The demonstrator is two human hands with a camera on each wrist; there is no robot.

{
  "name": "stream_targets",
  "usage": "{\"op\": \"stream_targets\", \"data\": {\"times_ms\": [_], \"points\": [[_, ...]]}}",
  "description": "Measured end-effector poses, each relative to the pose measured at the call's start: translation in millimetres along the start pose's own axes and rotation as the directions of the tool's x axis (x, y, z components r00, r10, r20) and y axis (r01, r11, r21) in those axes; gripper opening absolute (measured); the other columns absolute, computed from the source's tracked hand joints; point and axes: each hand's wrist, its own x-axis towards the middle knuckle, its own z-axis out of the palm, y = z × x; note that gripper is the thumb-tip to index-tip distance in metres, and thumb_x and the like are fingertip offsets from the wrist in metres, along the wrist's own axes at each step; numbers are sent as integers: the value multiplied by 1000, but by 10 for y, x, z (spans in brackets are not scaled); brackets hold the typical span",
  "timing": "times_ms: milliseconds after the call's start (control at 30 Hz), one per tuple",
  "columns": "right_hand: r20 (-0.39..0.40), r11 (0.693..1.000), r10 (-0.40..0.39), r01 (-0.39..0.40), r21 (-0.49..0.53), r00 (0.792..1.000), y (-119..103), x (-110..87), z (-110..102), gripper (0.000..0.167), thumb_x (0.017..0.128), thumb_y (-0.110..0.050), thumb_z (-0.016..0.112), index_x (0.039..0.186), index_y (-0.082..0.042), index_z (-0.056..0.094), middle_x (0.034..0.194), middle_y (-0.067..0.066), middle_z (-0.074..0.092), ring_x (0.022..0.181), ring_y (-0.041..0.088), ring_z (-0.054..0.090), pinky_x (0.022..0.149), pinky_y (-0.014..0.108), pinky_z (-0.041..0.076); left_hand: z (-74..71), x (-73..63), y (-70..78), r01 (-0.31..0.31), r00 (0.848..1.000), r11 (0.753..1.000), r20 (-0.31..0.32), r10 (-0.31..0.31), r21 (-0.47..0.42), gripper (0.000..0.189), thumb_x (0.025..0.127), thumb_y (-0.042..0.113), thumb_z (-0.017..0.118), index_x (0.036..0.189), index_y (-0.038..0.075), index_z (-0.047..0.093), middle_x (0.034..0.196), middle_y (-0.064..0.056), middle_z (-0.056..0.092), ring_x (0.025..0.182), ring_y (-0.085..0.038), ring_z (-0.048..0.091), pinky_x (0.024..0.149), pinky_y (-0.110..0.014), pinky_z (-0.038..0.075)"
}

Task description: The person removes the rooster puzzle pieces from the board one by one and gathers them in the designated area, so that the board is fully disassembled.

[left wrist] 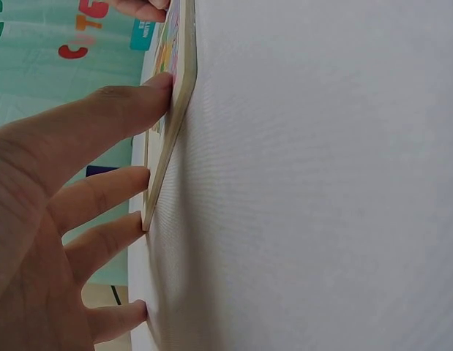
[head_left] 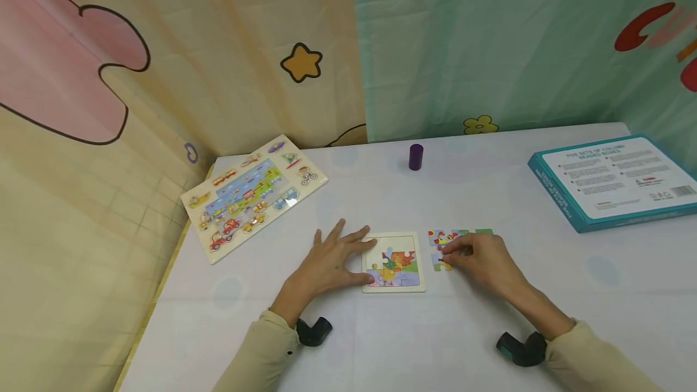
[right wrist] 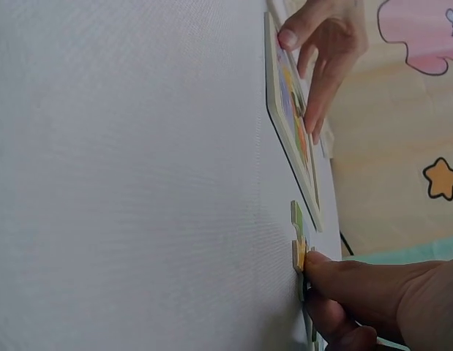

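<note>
A small square jigsaw board (head_left: 381, 244) with a pale frame lies on the table, its lower and right parts filled with colourful pieces. My left hand (head_left: 332, 259) rests at its left side with fingers spread, the thumb on the lower-left rim and fingertips along the left edge. Right of the board lie loose puzzle pieces (head_left: 437, 236) with bright printed pictures. Over them, my right hand (head_left: 484, 259) pinches a puzzle piece (right wrist: 298, 256) between thumb and index finger, low at the tabletop. The fingers hide part of that piece.
A larger picture puzzle board (head_left: 198, 222) with vehicles lies at the back left. A purple cylinder (head_left: 416, 157) stands near the back edge. At the right is a teal and white box (head_left: 615, 180). Printed curtains (head_left: 245, 47) hang behind the table.
</note>
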Motion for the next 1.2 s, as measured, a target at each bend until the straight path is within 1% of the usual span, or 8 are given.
{"op": "stream_targets", "data": {"times_ms": [133,367,500,600,767,1000,1067,1200], "points": [[-5,1000,9,-9,-2,1000,-5,-5,-2,9,79,-6,78,87,-11,79,88,1,71,76,14,55,61,25,44,1,5,2,0,1000,1000,3,0,-2,71,77,49,81,140,27,57,155,7,37,148,-37,13,107,-74,9],[-8,1000,15,-15,5,1000,-30,-16,0,8,79,-7,78,86,-9,78,78,-2,66,71,15,53,58,25,43,-3,2,6,5,1000,1000,9,-5,4,71,77,48,81,140,27,57,155,7,37,148,-37,13,108,-74,9],[-47,1000,-5,4,-12,999,-46,-21,-12,6,80,-9,77,85,-10,77,75,-3,61,67,16,51,56,25,42,-12,4,10,1,1000,1000,10,-1,8,71,77,48,81,140,27,57,155,6,37,148,-37,13,107,-74,10],[-50,999,-31,31,-9,998,-83,-3,-14,7,80,-9,76,86,-11,76,75,-3,59,65,16,49,55,26,40,-24,6,12,-4,1000,1000,7,4,14,70,77,48,80,140,26,57,155,6,38,148,-38,14,107,-74,10],[36,996,-80,78,32,996,-211,64,62,13,81,-6,76,94,-9,76,76,-5,59,63,14,49,53,24,41,-37,3,9,3,1000,1000,15,-3,14,71,77,48,80,141,27,56,156,6,37,148,-38,13,107,-74,10],[154,983,-182,179,37,971,-444,165,296,24,82,-9,77,106,-6,75,78,-10,61,62,9,46,57,25,41,-32,4,9,4,1000,1000,20,-4,23,71,78,51,79,141,28,56,156,7,36,148,-38,14,106,-75,11],[169,983,-183,182,22,969,-491,178,347,27,81,-10,77,108,-6,74,81,-9,62,65,7,49,61,26,43,-30,4,11,4,1000,1000,19,-4,26,71,78,52,79,141,28,56,156,8,36,148,-37,13,106,-75,11],[187,989,-137,144,-22,973,-556,187,406,30,79,-10,78,108,-7,74,84,-7,63,75,7,54,66,28,47,-27,3,13,0,1000,1000,15,-1,23,70,78,51,79,140,28,57,156,7,36,148,-38,13,106,-75,11]]}}
